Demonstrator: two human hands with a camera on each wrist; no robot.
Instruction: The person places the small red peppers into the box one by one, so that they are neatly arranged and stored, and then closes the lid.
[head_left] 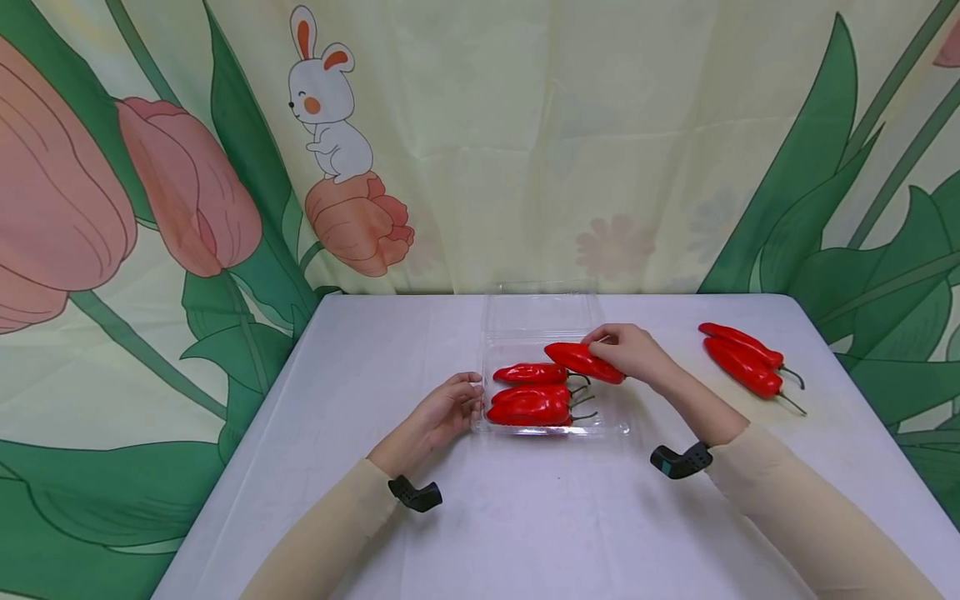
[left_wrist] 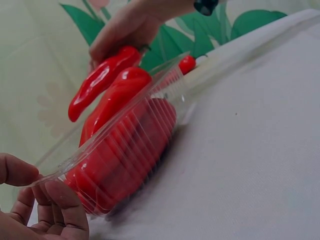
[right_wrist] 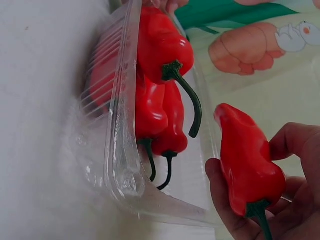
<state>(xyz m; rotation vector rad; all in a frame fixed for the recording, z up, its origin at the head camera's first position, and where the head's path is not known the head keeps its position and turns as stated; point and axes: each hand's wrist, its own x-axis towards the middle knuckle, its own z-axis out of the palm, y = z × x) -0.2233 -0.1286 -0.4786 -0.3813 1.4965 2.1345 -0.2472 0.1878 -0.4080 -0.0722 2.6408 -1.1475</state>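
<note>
A clear plastic box [head_left: 611, 410] stands on the table with three red peppers [head_left: 530, 410] in it, their green stems toward the right. My left hand [head_left: 446, 410] is at the box's left side; in the left wrist view its thumb and fingers [left_wrist: 66, 197] pinch the rim. My right hand [head_left: 633, 352] holds another red pepper [head_left: 572, 357] above the far right part of the box. In the right wrist view, thumb and fingers grip this held pepper [right_wrist: 247, 157] from both sides, its stem end toward the wrist.
The box's clear lid [head_left: 542, 315] lies folded back toward the patterned curtain [head_left: 510, 167]. Two more red peppers [head_left: 738, 367] lie side by side on the right part of the white-covered table [head_left: 525, 517].
</note>
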